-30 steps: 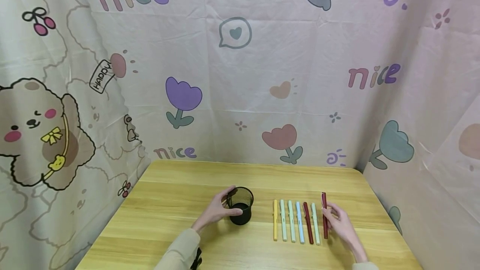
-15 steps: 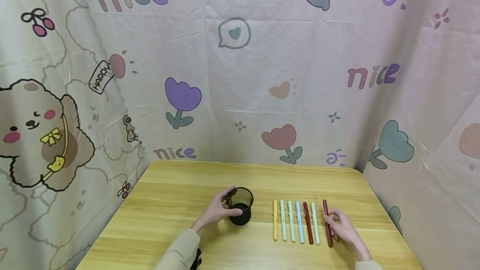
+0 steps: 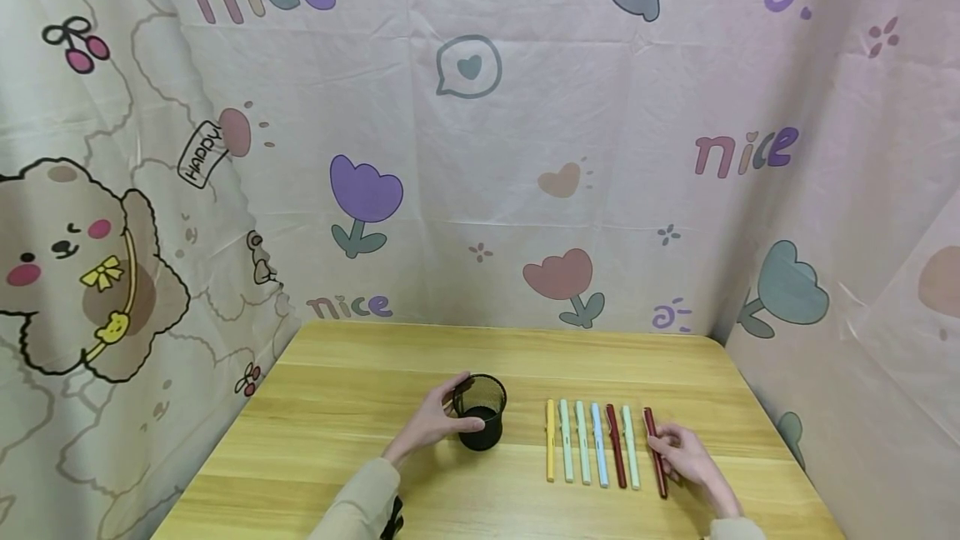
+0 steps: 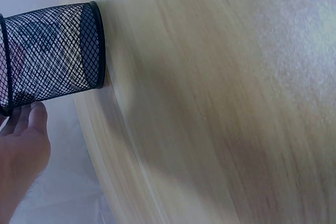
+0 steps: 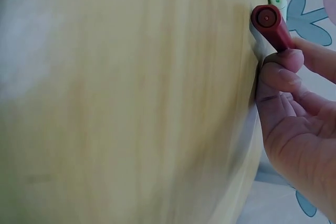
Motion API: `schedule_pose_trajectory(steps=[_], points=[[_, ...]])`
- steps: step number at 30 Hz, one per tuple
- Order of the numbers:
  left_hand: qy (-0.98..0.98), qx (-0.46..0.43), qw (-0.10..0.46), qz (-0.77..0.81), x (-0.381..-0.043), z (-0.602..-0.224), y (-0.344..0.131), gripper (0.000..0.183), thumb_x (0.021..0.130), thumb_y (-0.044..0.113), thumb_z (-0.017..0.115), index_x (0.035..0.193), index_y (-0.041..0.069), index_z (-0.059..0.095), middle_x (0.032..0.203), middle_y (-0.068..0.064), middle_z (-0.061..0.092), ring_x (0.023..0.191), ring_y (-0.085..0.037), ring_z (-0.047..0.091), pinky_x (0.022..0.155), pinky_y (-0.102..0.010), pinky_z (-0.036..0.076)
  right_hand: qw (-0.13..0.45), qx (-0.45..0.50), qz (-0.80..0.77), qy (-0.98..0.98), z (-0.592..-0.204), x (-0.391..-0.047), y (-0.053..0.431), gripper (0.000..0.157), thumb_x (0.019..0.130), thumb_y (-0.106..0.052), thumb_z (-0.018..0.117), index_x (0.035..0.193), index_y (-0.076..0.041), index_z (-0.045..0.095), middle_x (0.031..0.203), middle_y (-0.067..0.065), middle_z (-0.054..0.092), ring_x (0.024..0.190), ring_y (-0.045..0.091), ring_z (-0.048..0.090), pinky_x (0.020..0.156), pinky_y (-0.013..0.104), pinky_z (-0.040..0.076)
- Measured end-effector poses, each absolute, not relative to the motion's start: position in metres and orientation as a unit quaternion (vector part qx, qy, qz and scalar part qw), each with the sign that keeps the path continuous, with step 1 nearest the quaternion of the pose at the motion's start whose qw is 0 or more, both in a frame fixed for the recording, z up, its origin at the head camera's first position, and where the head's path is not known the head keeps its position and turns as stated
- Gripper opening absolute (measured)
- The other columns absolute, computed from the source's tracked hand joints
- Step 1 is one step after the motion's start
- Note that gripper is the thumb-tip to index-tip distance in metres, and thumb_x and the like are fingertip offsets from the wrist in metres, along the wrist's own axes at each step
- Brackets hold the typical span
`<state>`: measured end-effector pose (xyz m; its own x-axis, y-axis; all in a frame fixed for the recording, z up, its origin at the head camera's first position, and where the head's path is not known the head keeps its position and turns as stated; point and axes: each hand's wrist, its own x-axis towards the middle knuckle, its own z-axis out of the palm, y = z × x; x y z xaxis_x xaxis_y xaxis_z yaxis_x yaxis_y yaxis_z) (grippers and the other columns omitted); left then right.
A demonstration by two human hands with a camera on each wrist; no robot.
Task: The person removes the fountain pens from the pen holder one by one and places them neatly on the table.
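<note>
A black mesh pen holder (image 3: 481, 433) stands upright left of a row of pens. My left hand (image 3: 432, 422) grips it from the left, thumb across the near side and fingers behind; in the left wrist view the fingertips meet the mesh (image 4: 50, 51). At the row's right end, my right hand (image 3: 686, 452) pinches a dark red pen (image 3: 660, 475) between thumb and fingers. This pen slants slightly, its near end towards the right. In the right wrist view, the round end of the red pen (image 5: 266, 18) faces the camera, low over the table.
Left of the held pen lie a yellow pen (image 3: 551, 442), two mint green pens (image 3: 583, 444), a light blue pen (image 3: 600, 446), another dark red pen (image 3: 617, 447) and a mint green pen (image 3: 632, 448), side by side. The wooden table (image 3: 375, 365) meets a printed curtain (image 3: 465, 190) behind.
My right hand has drawn the dark red pen nearer to me and slightly right, and the pen has turned from straight to slanted. My left hand and the pen holder stay put.
</note>
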<state>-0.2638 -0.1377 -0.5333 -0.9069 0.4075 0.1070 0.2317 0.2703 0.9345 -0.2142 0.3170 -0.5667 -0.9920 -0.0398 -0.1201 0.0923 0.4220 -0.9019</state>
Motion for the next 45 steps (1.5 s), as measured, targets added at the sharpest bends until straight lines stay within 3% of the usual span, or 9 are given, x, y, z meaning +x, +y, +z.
schedule_pose_trajectory(steps=[12, 45], points=[[0.799, 0.2, 0.073, 0.563, -0.264, -0.534, -0.138, 0.091, 0.082, 0.024, 0.085, 0.156, 0.003, 0.035, 0.159, -0.022, 0.039, 0.148, -0.047, 0.033, 0.117, -0.062, 0.036, 0.032, 0.074, -0.5, 0.862, -0.565, -0.215, 0.308, 0.031, 0.091, -0.006, 0.068, 0.112, 0.014, 0.058, 0.075, 0.006, 0.06, 0.05, 0.012, 0.053, 0.043, 0.023, 0.047], [0.795, 0.193, 0.079, 0.57, -0.264, -0.534, -0.137, 0.092, 0.081, 0.023, 0.085, 0.156, 0.003, 0.034, 0.16, -0.022, 0.037, 0.149, -0.047, 0.032, 0.119, -0.061, 0.034, 0.016, 0.086, -0.487, 0.869, -0.565, -0.216, 0.303, 0.04, 0.092, -0.008, 0.068, 0.121, 0.016, 0.056, 0.074, 0.007, 0.059, 0.05, 0.016, 0.056, 0.042, 0.029, 0.052]])
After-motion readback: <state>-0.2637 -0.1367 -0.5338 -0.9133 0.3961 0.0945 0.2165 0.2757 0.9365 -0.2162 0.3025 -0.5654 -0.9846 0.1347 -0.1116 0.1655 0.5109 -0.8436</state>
